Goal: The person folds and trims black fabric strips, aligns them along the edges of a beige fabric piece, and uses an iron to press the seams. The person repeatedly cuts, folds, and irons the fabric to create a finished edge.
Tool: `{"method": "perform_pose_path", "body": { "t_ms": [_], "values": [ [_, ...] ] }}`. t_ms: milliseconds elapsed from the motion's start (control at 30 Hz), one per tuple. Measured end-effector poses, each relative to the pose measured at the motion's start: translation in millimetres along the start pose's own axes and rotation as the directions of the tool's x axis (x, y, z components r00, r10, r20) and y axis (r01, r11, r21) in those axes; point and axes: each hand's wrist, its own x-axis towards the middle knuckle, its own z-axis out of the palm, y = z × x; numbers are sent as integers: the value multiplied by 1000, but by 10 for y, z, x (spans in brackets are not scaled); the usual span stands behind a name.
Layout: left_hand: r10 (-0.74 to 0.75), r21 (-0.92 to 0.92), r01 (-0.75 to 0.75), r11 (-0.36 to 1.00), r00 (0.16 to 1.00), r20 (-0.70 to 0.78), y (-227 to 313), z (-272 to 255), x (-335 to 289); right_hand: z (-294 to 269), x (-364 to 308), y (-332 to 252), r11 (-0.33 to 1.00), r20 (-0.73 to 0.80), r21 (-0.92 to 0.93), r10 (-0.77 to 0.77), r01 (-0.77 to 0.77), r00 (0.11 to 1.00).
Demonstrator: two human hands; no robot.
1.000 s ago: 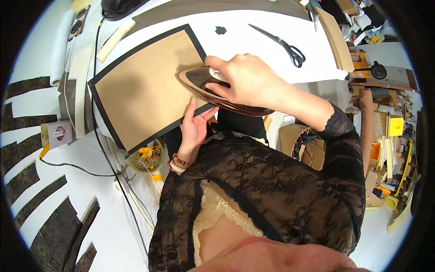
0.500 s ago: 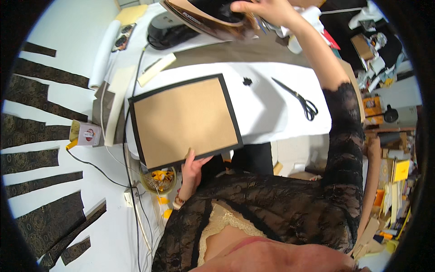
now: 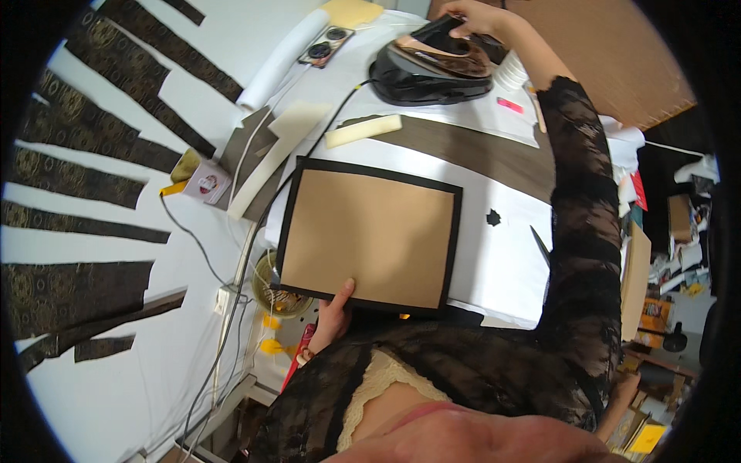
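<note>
At the far side of the table, my right hand (image 3: 478,21) is closed around the handle of a black and brown clothes iron (image 3: 444,55). The iron sits low over a glossy black base (image 3: 417,92), and a cord runs from there toward the left. Close to my body, my left hand (image 3: 336,315) grips the near edge of a tan board (image 3: 367,235) with a black border. Its thumb lies on top, while the other fingers are hidden beneath. Right of the board lies a small black scrap (image 3: 493,217). Scissors (image 3: 539,243) show partly beside my right sleeve.
Dark patterned fabric strips (image 3: 85,224) lie spread on the white surface at left. A small box (image 3: 204,181) and a bowl (image 3: 272,297) stand left of the board. Beyond it are a cream bar (image 3: 364,131), a white roll (image 3: 284,60) and a phone (image 3: 327,48).
The iron, tilted up in my right hand before, now rests level over its base. The view has shifted, and my left hand still grips the board's near edge.
</note>
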Motion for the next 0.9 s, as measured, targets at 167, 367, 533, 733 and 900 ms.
{"method": "perform_pose_path", "body": {
  "t_ms": [167, 367, 533, 733, 900],
  "values": [
    [53, 30, -54, 998, 997, 53, 131, 91, -100, 233, -472, -553, 822, -341, -569, -219, -16, 914],
    [226, 303, -324, 896, 921, 316, 674, 86, -94, 1340, -1506, -1513, 798, -212, 542, -174, 264, 962],
    [267, 178, -346, 921, 895, 358, 1143, 582, -131, 1620, -2309, -1678, 205, -234, 955, 67, 216, 970],
    [370, 67, -582, 811, 598, 711, 1789, 1388, -500, 2005, -2991, -1648, -15, -457, 878, 266, 478, 848],
    [344, 88, -680, 728, 474, 810, 1796, 1480, -818, 2362, -3312, -1729, -91, -463, 858, 292, 506, 837]
  ]
}}
